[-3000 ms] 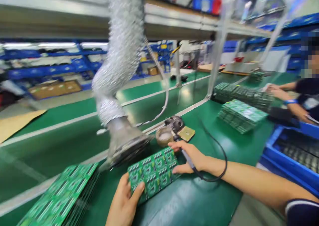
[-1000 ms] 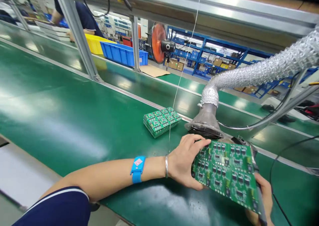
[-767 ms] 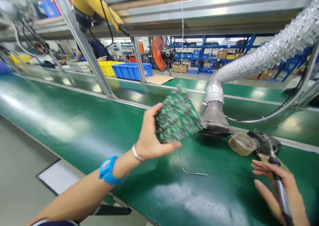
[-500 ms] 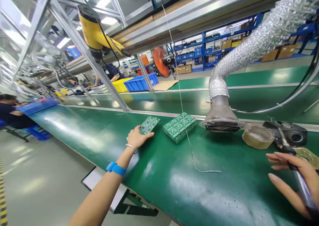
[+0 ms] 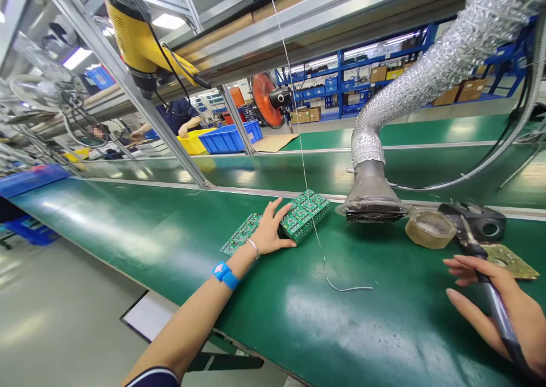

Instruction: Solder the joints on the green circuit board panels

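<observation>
My left hand [image 5: 269, 231], with a blue wrist strap, is at the left end of a stack of green circuit boards [image 5: 313, 208]. Its thumb and fingers are spread around the near corner, seemingly touching it. Behind the wrist a single circuit board [image 5: 239, 236] lies flat on the green bench, partly covered by the hand. On the right, a soldering iron [image 5: 495, 301] rests in my right hand [image 5: 512, 307], its tip pointing away from me and the fingers loosely around the handle. Solder wire [image 5: 326, 273] hangs from above, passes in front of the stack and curls above the bench.
A fume extractor nozzle [image 5: 370, 196] on a foil duct stands behind the bench middle. Right of it are a tape roll [image 5: 430, 230], a black iron stand [image 5: 486, 223] and a yellowish sponge [image 5: 509, 260]. A yellow heat gun [image 5: 136, 40] hangs upper left. Co-workers sit beyond.
My left hand has let go of the single board, now lying on the bench, and has moved right to the stack. The right hand still holds the soldering iron. The view has shifted slightly.
</observation>
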{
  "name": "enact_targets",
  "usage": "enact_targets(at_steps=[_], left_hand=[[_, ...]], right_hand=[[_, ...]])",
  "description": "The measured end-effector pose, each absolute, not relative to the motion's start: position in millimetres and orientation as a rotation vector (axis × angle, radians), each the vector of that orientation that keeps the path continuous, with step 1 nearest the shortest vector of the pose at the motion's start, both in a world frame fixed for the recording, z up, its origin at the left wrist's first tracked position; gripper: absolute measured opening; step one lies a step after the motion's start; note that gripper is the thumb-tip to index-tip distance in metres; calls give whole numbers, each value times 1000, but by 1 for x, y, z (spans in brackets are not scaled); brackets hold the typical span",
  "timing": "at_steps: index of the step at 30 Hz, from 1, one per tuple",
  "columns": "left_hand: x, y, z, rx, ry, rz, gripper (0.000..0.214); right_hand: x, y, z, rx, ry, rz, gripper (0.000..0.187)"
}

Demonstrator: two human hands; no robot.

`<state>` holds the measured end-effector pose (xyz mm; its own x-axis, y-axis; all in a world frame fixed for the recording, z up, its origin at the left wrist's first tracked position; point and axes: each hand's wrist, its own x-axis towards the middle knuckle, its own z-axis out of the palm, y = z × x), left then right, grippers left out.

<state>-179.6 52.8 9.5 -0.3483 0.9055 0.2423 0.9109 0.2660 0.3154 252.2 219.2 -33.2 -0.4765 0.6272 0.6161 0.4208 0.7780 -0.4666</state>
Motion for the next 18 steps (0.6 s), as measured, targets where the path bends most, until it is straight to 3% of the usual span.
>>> enact_targets(at_steps=[6, 18], left_hand=[[-162, 82, -7, -1860, -2402, -813, 94], [-126, 110, 4, -1830, -2522, -940, 93]], right_hand=[[248, 219, -26, -756, -2141, 311, 48], [247, 217, -21, -750, -2119, 312, 44]])
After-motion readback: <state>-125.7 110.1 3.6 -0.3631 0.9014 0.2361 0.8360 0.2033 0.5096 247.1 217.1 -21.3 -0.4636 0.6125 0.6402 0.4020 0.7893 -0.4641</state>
